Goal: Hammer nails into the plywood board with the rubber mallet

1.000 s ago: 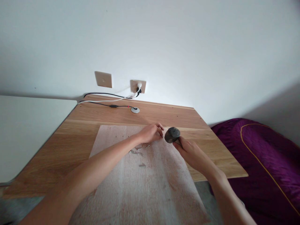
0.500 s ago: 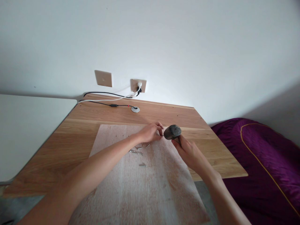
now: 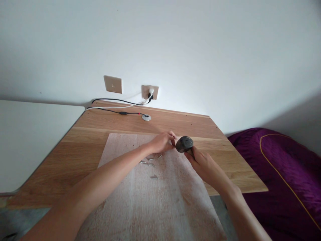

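Observation:
My right hand [image 3: 204,164] is wrapped round the handle of a hammer whose dark round head [image 3: 184,144] hangs just above a pale plywood board [image 3: 155,197]. My left hand [image 3: 162,142] rests on the board right beside the hammer head, its fingertips pinched together on something too small to make out, perhaps a nail. Several loose nails [image 3: 149,163] lie on the board just below my left wrist.
The board lies on a wooden desk [image 3: 82,144] against a white wall. Black and white cables [image 3: 117,106] run from a wall socket [image 3: 149,91] across the desk's back edge. A white surface [image 3: 30,134] adjoins on the left; a purple cushion [image 3: 281,167] sits right.
The hammer head dipped slightly lower and closer to my left fingertips. The camera shifted a little; the hands stay in the same place on the board.

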A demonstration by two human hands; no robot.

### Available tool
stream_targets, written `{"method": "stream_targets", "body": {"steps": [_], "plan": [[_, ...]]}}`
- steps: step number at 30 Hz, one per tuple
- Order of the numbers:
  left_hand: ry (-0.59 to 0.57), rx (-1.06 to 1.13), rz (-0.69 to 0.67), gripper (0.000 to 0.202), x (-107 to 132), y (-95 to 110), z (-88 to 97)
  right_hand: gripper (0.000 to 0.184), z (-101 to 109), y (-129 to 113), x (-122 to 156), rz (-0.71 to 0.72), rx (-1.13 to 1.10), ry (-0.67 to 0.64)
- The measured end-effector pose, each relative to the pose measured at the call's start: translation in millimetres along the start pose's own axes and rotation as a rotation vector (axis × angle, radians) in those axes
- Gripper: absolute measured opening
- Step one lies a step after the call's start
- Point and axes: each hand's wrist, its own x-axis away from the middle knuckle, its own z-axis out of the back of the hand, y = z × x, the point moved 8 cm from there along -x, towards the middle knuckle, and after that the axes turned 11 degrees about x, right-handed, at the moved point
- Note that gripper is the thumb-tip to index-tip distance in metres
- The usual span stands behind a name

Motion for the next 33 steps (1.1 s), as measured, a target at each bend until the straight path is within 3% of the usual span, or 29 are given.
{"method": "stream_targets", "body": {"steps": [6,14,24,29,33], "plan": [[-0.005,0.012,0.002,0.008,-0.3,0.2,-0.6,0.023,3.3,-1.6,0.4,-0.038,-0.015,-0.004],[-0.011,-0.078,0.099,0.005,-0.5,0.5,1.0,0.026,-21.5,20.3,12.4,-0.207,-0.084,0.103],[-0.021,-0.097,0.100,0.021,0.0,10.2,0.9,0.026,-29.8,21.5,22.9,-0.196,-0.065,0.130],[-0.136,-0.202,0.056,0.015,5.2,32.2,12.6,0.027,-31.0,22.8,22.9,-0.224,-0.029,0.127],[-0.347,-0.252,0.130,0.018,12.9,39.7,24.8,0.026,-31.6,21.1,23.6,-0.216,-0.018,0.130]]}}
